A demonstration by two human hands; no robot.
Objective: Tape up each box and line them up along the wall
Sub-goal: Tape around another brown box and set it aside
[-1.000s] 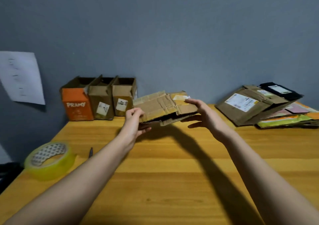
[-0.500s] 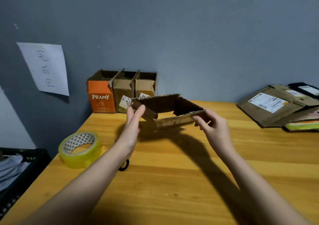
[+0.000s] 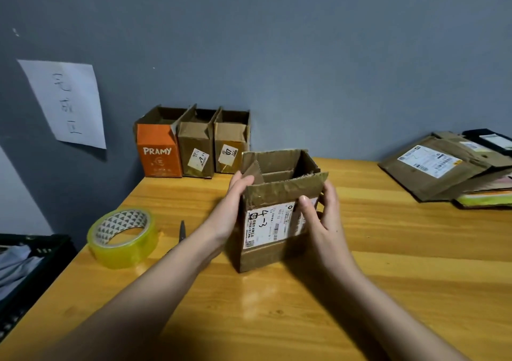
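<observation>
A brown cardboard box (image 3: 266, 252) with a white label marked "4-3" stands upright on the wooden table (image 3: 388, 291), its top flaps open. My left hand (image 3: 230, 208) grips its left side and my right hand (image 3: 321, 216) grips its right side, thumb on the front label. Three boxes stand in a row against the grey wall: an orange "PRAMY" box (image 3: 158, 150), a brown box (image 3: 195, 150) and another brown box (image 3: 231, 144), all open on top. A roll of yellowish clear tape (image 3: 122, 237) lies left of my left arm.
Scissors (image 3: 181, 230) lie between the tape and my left forearm. A pile of flattened boxes (image 3: 432, 166) sits at the table's right back edge. A sheet of paper (image 3: 66, 102) hangs on the wall. A dark crate (image 3: 27, 272) stands off the table's left edge.
The flat cardboard held in the air has been opened into a box shape and now stands upright on the table, closer to me, with both hands on its sides.
</observation>
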